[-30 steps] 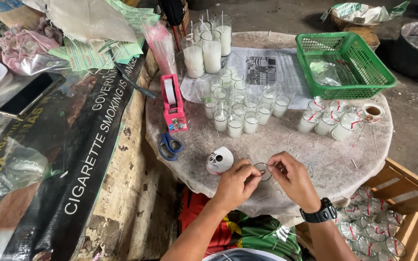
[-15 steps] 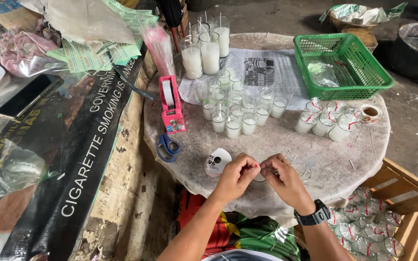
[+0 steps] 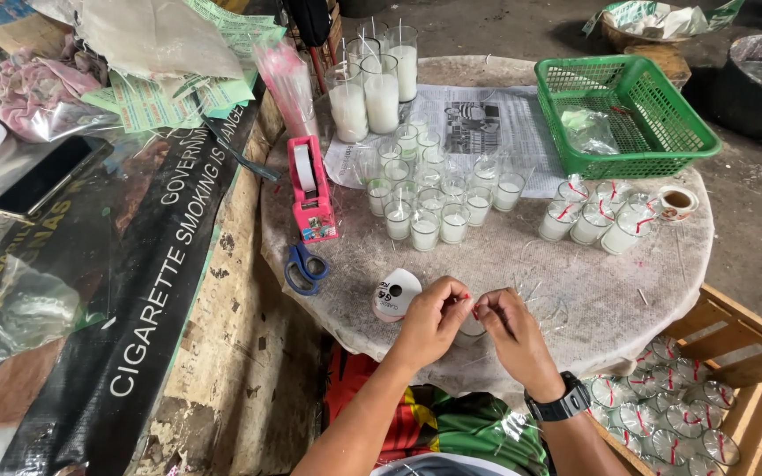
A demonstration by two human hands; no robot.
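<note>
Looks like the wrapping step: left hand [image 3: 429,322] and right hand [image 3: 509,328] both pinch red ribbon [image 3: 466,300] over a small candle glass [image 3: 471,328] just right of the white tape roll [image 3: 395,295], so next needs steady fingers.

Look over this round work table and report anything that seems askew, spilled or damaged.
Nothing looks spilled or broken. The small candle glasses stand upright. The blue-handled scissors lie at the table's edge, and both hands, left hand and right hand, meet over one glass.
</note>
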